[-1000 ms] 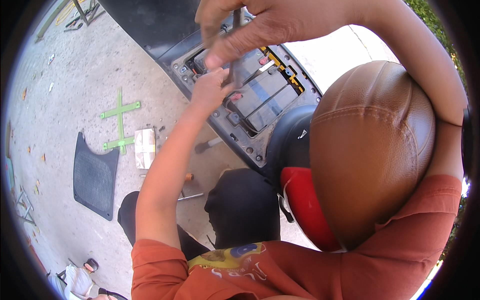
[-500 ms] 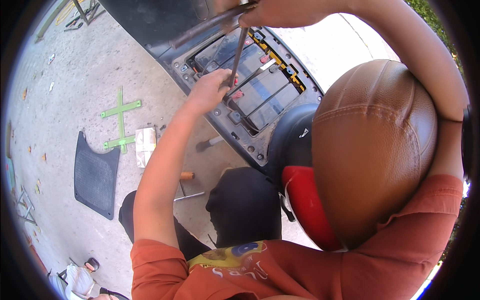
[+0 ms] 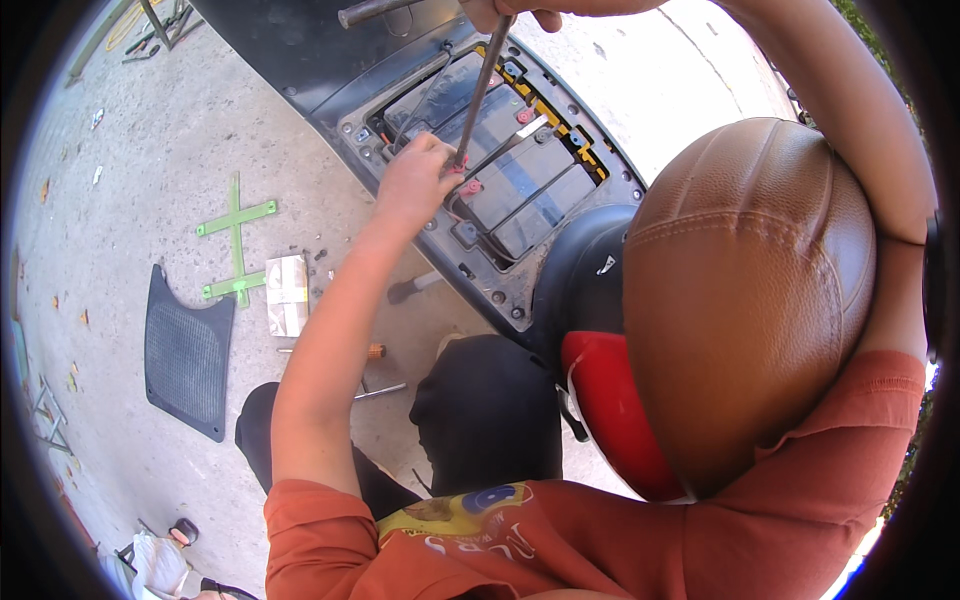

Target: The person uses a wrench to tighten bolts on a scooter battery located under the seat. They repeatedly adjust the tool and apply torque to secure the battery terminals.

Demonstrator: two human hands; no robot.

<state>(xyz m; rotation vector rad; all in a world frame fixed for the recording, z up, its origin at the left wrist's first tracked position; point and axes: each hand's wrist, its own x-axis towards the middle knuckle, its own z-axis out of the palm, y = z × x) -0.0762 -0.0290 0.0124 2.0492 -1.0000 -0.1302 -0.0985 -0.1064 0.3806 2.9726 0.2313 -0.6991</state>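
The left hand (image 3: 415,180) is bent in at the foot of a metal wrench (image 3: 482,95); its fingertips are partly hidden, so I cannot tell whether it pinches the shaft or only steadies it. The right hand (image 3: 515,8), cut off by the top of the view, is closed around the wrench's upper end, where a bar handle sticks out to the left. The shaft leans down to a red part beside one red terminal (image 3: 473,187), near the middle of the compartment's left long edge.

The dark batteries (image 3: 565,200) sit side by side inside the compartment (image 3: 480,285), with a yellow-and-black strip (image 3: 550,105) along its right long edge. The compartment is open and the batteries are in place. With the wrench set there, this fastening looks unfinished; whether it is being loosened or tightened I cannot tell.

Beyond the corner nearest the person is the brown seat (image 3: 750,290), above a red body panel (image 3: 620,410). On the concrete floor, well left of the compartment, lie a ridged dark panel (image 3: 188,355), a green bracket (image 3: 237,240) and a small box (image 3: 288,295).
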